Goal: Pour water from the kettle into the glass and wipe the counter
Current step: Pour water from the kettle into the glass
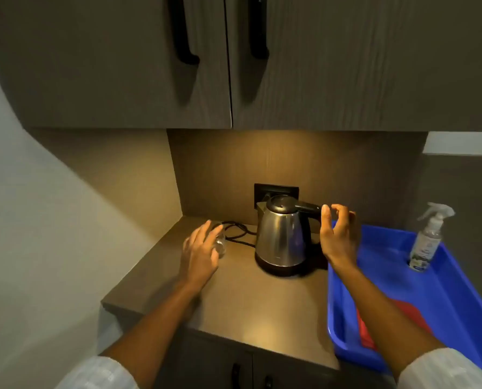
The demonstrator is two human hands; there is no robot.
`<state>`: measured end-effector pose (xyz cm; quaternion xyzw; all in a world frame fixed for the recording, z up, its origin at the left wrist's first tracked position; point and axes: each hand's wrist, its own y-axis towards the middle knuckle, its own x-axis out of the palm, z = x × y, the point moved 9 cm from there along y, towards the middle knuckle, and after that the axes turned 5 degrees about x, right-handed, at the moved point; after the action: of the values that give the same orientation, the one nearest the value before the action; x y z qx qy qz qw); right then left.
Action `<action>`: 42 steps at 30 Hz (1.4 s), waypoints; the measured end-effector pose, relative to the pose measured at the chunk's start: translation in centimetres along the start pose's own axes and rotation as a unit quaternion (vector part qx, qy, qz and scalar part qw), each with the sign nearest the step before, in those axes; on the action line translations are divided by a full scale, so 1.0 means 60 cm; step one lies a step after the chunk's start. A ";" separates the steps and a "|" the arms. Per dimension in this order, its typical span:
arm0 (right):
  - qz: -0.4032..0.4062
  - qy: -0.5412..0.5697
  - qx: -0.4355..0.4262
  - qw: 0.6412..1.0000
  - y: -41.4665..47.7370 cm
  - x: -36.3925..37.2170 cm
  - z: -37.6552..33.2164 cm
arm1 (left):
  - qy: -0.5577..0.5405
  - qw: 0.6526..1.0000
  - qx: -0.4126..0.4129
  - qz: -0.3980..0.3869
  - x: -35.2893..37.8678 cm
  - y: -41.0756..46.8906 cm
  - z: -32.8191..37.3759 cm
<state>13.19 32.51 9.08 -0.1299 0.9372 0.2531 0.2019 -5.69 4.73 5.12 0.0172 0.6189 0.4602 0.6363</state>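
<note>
A steel kettle (pixel 281 237) with a black lid and handle stands on its base at the back of the brown counter (pixel 251 313). My right hand (pixel 338 237) hovers just right of the handle, fingers curled and apart, holding nothing. A small clear glass (pixel 220 244) sits left of the kettle. My left hand (pixel 203 251) is at the glass with fingers spread, partly covering it; a grip cannot be confirmed. A red cloth (pixel 374 327) lies in the blue tray, partly hidden by my right forearm.
A blue plastic tray (pixel 458 299) fills the right side of the counter and holds a clear spray bottle (pixel 427 242). The kettle's black cord (pixel 237 234) loops behind the glass toward a wall socket (pixel 276 192). Upper cabinets (pixel 234 60) hang overhead.
</note>
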 end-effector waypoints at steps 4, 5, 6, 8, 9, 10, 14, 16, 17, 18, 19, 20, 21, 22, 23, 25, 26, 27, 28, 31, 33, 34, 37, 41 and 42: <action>-0.027 0.031 0.072 0.997 0.052 0.039 0.049 | -0.169 0.963 -0.207 -0.022 0.065 -0.010 -0.089; -0.058 0.089 0.102 0.989 0.060 0.058 0.061 | -0.201 0.947 -0.247 -0.036 0.084 -0.015 -0.112; -0.092 0.145 0.143 0.975 0.064 0.079 0.074 | -0.227 0.931 -0.283 -0.044 0.100 -0.019 -0.134; -0.137 0.198 0.203 0.949 0.069 0.116 0.098 | -0.264 0.903 -0.333 -0.056 0.125 -0.018 -0.172; -0.139 0.213 0.224 0.941 0.071 0.131 0.115 | -0.282 0.891 -0.350 -0.060 0.138 -0.016 -0.187; -0.127 0.229 0.244 0.934 0.074 0.142 0.128 | -0.305 0.877 -0.365 -0.061 0.152 -0.012 -0.201; -0.017 0.297 0.276 0.914 0.084 0.151 0.150 | -0.355 0.853 -0.377 -0.067 0.196 0.010 -0.209; 0.019 0.307 0.267 0.913 0.088 0.151 0.151 | -0.371 0.850 -0.370 -0.064 0.213 0.017 -0.205; 0.033 0.302 0.257 0.917 0.090 0.148 0.146 | -0.371 0.851 -0.367 -0.060 0.217 0.019 -0.205; 0.047 0.291 0.247 0.923 0.092 0.145 0.139 | -0.367 0.855 -0.362 -0.059 0.222 0.022 -0.208; 0.049 0.278 0.239 0.929 0.095 0.144 0.131 | -0.358 0.861 -0.356 -0.063 0.223 0.024 -0.211; 0.041 0.255 0.235 0.937 0.099 0.146 0.125 | -0.351 0.867 -0.348 -0.067 0.224 0.027 -0.213; 0.032 0.220 0.234 0.947 0.103 0.147 0.119 | -0.344 0.872 -0.341 -0.074 0.224 0.030 -0.216; 0.027 0.184 0.235 0.954 0.109 0.148 0.111 | -0.340 0.874 -0.337 -0.080 0.224 0.031 -0.219; 0.021 0.163 0.232 0.959 0.115 0.150 0.099 | -0.337 0.877 -0.333 -0.086 0.224 0.031 -0.221; 0.002 0.143 0.192 0.971 0.129 0.157 0.055 | -0.330 0.880 -0.329 -0.090 0.223 0.029 -0.223; -0.009 0.135 0.153 0.979 0.134 0.162 0.024 | -0.326 0.883 -0.327 -0.089 0.222 0.026 -0.223; -0.018 0.119 0.107 0.987 0.137 0.168 -0.010 | -0.324 0.884 -0.326 -0.087 0.221 0.024 -0.224; -0.025 0.094 0.066 0.993 0.139 0.172 -0.041 | -0.323 0.885 -0.326 -0.084 0.222 0.022 -0.224; -0.050 -0.013 -0.023 0.998 0.138 0.198 -0.119 | -0.316 0.889 -0.324 -0.063 0.220 0.020 -0.228; -0.069 -0.065 -0.065 0.993 0.132 0.222 -0.158 | -0.306 0.897 -0.316 -0.055 0.217 0.022 -0.229; -0.076 -0.078 -0.084 0.991 0.128 0.233 -0.174 | -0.304 0.898 -0.313 -0.053 0.215 0.023 -0.229; -0.088 -0.091 -0.133 0.983 0.113 0.261 -0.217 | -0.301 0.903 -0.304 -0.050 0.210 0.023 -0.228; -0.092 -0.131 -0.182 0.970 0.101 0.284 -0.262 | -0.280 0.913 -0.292 -0.052 0.202 0.027 -0.224; -0.095 -0.145 -0.193 0.966 0.099 0.289 -0.271 | -0.279 0.914 -0.292 -0.049 0.200 0.028 -0.225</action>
<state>-9.30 26.49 16.75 -0.2165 0.8149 0.4249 0.3295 -19.73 5.59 -6.29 -0.0725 0.2546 0.5649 0.7815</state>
